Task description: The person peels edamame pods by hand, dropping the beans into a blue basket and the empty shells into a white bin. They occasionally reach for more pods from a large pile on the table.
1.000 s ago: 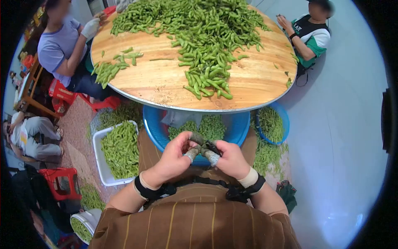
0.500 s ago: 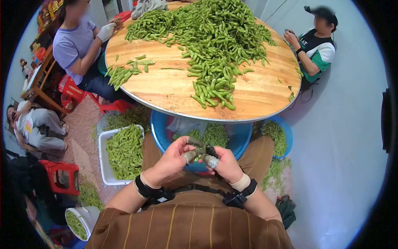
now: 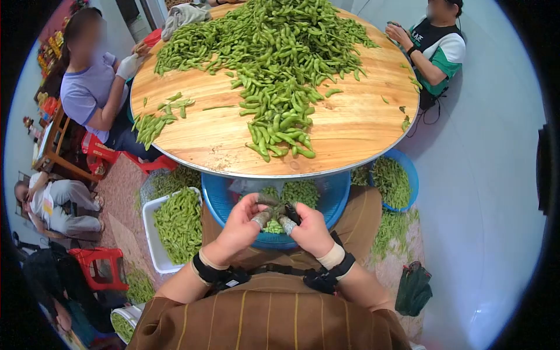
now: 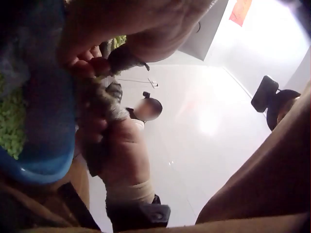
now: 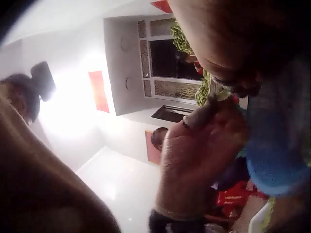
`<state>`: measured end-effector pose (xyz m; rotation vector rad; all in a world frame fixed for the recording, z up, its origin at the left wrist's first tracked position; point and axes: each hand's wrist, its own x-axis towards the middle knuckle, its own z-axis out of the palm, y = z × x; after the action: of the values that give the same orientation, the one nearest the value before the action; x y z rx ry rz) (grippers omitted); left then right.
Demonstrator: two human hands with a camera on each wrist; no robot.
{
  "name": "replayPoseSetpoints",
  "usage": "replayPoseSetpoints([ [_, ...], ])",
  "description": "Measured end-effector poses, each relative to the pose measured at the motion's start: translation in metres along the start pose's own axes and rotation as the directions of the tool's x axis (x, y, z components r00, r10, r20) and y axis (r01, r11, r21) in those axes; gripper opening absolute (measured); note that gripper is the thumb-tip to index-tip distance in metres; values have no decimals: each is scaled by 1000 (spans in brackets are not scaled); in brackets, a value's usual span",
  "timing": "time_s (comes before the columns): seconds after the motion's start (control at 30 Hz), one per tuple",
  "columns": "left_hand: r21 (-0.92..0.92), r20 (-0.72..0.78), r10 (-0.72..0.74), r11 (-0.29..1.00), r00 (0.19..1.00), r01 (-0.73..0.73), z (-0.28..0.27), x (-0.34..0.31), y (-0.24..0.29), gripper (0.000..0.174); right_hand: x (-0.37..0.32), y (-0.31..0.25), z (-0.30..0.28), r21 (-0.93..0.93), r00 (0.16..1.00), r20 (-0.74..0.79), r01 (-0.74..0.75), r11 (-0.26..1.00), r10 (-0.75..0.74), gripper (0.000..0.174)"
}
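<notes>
In the head view my left hand (image 3: 238,226) and right hand (image 3: 313,232) meet fingertip to fingertip over a blue basin (image 3: 217,204). Grey wrapping covers several fingertips, and a black band shows on a right finger. Both hands have curled fingers, pinching a small soybean pod (image 5: 223,95) of which only a pale green bit shows in the right wrist view. Fingers hide the rest of it. Shelled green beans (image 3: 300,193) lie in the basin beside a clear plastic bag. The left wrist view shows the right hand (image 4: 127,150) with its taped thumb against the left fingertips.
A round wooden table (image 3: 350,143) ahead bears a large heap of soybean pods (image 3: 280,64). A white tub (image 3: 156,248) of pods stands left, a blue basket (image 3: 411,175) right. A person (image 3: 90,81) sits left, another (image 3: 434,52) right. A red stool (image 3: 99,268) stands left.
The head view has shifted a little. Both hands stay over the basin with fingertips together; the thumbs now stand slightly farther apart, and beans show between them.
</notes>
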<state>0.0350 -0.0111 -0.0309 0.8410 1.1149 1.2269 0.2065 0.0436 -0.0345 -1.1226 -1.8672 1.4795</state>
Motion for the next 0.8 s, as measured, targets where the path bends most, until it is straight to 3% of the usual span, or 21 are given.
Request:
replayPoseSetpoints([
  [0.03, -10, -46, -3, 1000, 999, 3, -4, -3, 2, 28, 2, 7, 0, 2, 1000, 4, 5, 1000, -5, 22],
  [0.07, -18, -94, -4, 1000, 996, 2, -9, -6, 6, 27, 5, 17, 2, -180, 973, -69, 205, 962, -220, 21],
  [0.1, 22, -152, 13, 1000, 988, -10, -13, -12, 12, 24, 8, 22, 2, -365, 895, -101, 373, 853, -434, 21],
  [0.13, 23, -160, 20, 1000, 987, -17, -22, -18, 13, 24, 10, 14, 0, -363, 892, -94, 382, 850, -442, 21],
  [0.2, 121, -317, 47, 993, 947, -9, -50, -34, 15, 19, 10, -8, -9, -357, 907, -56, 372, 857, -417, 20],
  [0.27, 359, -402, 159, 933, 902, -4, -89, -51, 5, 15, 24, -29, -19, -409, 852, -136, 417, 812, -506, 17],
  [0.3, 803, -453, 379, 566, 807, 185, -124, -63, -19, 17, 35, -37, -24, -463, 841, -163, 396, 793, -516, 18],
  [0.33, 802, -456, 384, 569, 803, 183, -132, -73, -21, 17, 46, -43, -29, -515, 828, -191, 372, 772, -527, 20],
  [0.4, 928, -355, 667, 334, 655, 163, -143, -85, -25, 23, 71, -48, -33, -614, 807, -199, 339, 713, -556, 22],
  [0.43, 838, -498, 542, 503, 677, 213, -148, -89, -28, 22, 82, -49, -33, -701, 789, -210, 291, 651, -578, 25],
  [0.47, 835, -501, 543, 509, 674, 211, -152, -90, -32, 22, 89, -50, -33, -706, 788, -204, 293, 645, -581, 25],
  [0.53, 746, -487, 380, 649, 787, 148, -154, -88, -30, 22, 100, -53, -30, -785, 813, -214, 188, 591, -542, 27],
  [0.67, 755, -392, 405, 655, 826, 37, -134, -70, -28, 20, 106, -56, -29, -821, 852, -213, 109, 560, -478, 25],
  [0.8, 638, -323, 399, 762, 858, -114, -106, -57, -29, 20, 108, -62, -31, -860, 862, -171, 107, 499, -478, 25],
])
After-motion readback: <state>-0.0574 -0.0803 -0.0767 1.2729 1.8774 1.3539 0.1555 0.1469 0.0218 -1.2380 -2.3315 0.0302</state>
